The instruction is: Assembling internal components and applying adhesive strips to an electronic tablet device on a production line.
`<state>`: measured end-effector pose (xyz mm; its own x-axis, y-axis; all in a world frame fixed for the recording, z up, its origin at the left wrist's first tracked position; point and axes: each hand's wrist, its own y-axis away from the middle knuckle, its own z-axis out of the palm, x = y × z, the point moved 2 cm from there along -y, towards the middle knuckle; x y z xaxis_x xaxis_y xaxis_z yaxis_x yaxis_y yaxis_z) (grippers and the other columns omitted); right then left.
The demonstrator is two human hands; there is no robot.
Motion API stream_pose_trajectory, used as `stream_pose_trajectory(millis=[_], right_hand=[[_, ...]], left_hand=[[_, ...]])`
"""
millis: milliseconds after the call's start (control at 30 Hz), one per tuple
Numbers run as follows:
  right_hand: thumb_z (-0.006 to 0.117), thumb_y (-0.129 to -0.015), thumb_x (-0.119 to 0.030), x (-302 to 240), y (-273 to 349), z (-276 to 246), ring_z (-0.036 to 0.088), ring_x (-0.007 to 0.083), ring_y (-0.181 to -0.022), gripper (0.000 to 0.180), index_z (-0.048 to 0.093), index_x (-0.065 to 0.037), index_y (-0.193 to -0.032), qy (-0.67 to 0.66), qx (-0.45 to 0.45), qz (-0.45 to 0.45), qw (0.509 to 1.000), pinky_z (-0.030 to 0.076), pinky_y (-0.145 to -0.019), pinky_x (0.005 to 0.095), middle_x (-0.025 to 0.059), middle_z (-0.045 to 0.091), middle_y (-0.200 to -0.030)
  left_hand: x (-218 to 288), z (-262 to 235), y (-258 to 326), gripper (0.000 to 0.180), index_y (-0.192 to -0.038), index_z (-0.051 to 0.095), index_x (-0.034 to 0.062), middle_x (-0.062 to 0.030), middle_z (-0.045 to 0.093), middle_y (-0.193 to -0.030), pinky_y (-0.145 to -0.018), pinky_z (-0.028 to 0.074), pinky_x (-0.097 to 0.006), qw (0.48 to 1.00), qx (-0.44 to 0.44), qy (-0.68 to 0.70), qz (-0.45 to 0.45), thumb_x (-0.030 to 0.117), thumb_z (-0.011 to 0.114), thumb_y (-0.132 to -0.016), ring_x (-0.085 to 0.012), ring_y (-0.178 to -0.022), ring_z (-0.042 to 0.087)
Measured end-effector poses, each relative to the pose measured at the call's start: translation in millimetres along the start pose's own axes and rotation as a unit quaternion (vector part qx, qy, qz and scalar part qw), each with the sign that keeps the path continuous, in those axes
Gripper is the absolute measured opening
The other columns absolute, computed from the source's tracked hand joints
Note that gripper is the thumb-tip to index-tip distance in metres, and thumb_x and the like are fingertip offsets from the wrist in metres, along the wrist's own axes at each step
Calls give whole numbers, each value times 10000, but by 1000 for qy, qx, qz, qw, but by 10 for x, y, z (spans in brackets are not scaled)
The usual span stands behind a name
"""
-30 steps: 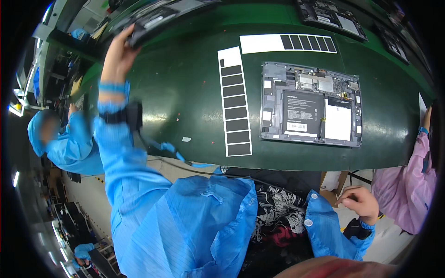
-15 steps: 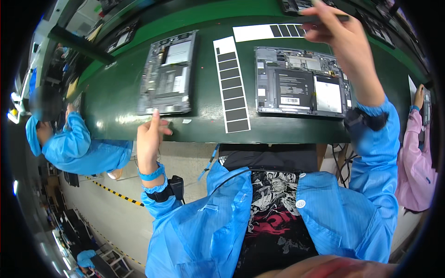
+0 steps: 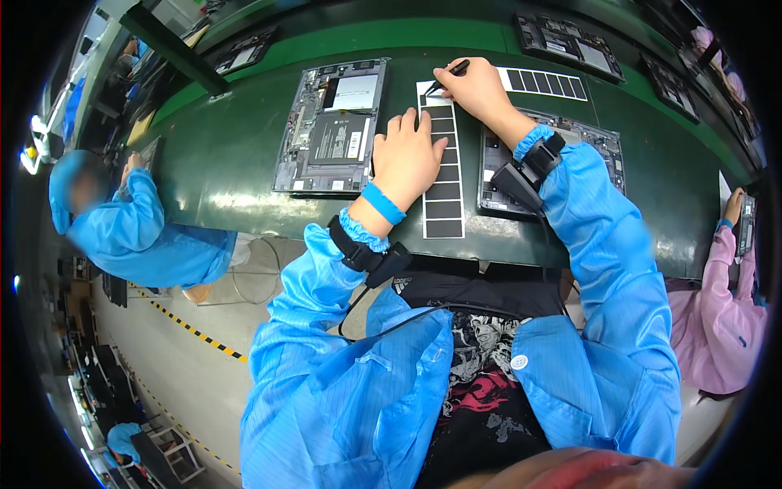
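The head view shows a big green surface point(image 3: 220, 196) with two arms reaching over it. The right arm point(image 3: 603, 244) comes up from the lower right and leans in to the left. The left arm point(image 3: 301, 326) comes up from the lower left and slants to the right.

An opened flat gadget point(image 3: 326, 126), with its insides showing, lies on the left of the surface. A second opened gadget point(image 3: 590, 134) lies on the right, partly hidden under the right arm. Between the two is a long white strip with black boxes point(image 3: 444, 209). Another boxed strip point(image 3: 546, 84) lies crossways above the second gadget.

The left hand point(image 3: 407, 159) is palm down with its fingers spread and holds nothing that I can see. It covers part of the long strip, with its thumb over the boxes and its other side by the first gadget. The right hand point(image 3: 476, 90) is curled around a thin black pen point(image 3: 458, 68). The pen tilts down to the strip's white top end; I cannot tell if its tip touches.
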<state>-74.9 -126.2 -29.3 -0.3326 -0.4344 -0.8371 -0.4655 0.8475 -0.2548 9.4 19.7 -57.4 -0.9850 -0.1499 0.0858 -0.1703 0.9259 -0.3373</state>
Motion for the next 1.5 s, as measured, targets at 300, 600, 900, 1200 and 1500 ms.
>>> stream_pose_trajectory(millis=[300, 600, 900, 1200, 1500], right_hand=[[652, -764, -224, 112, -34, 54, 673, 193, -583, 229, 695, 1, -773, -21, 1, 7, 1000, 529, -614, 291, 114, 667, -617], [658, -758, -145, 79, 15, 54, 694, 175, -639, 194, 678, 37, -822, -110, -2, -7, 994, 553, -608, 262, 135, 677, -655], [688, -818, -127, -31, 218, -700, 680, 202, -679, 216, 646, 72, -888, -294, 25, -10, 955, 570, -621, 289, 163, 670, -766], [681, -836, -149, 329, 1061, -1354, 680, 188, -709, 247, 649, 77, -929, -202, 124, 97, 967, 564, -641, 268, 154, 676, -791], [670, -843, -124, 383, 1072, -1218, 684, 212, -738, 230, 639, 75, -954, -290, 124, 147, 937, 568, -684, 287, 159, 670, -819]], left_hand=[[-20, 17, 6, 502, -1214, 553, 44, -135, 516, -1268, -843, 441, -462, 1000, 16, -1, 23, 388, 588, -851, -290, -1183, 467], [-3, -61, 32, 516, -1237, 544, 49, -148, 508, -1295, -916, 433, -469, 1000, -14, 4, 12, 419, 551, -877, -302, -1209, 462], [128, -193, -139, 464, -1187, 549, 40, -157, 470, -1321, -928, 418, -497, 996, -82, -46, 1, 393, 544, -885, -344, -1208, 450], [744, -284, -261, 320, -1079, 615, 13, -161, 592, -1145, -874, 471, -400, 899, -47, 230, 370, 229, 613, -842, -335, -1019, 574], [821, -149, -169, 388, -1170, 585, 35, -143, 554, -1243, -925, 436, -403, 911, -29, 195, 363, 230, 611, -836, -315, -1151, 522]])
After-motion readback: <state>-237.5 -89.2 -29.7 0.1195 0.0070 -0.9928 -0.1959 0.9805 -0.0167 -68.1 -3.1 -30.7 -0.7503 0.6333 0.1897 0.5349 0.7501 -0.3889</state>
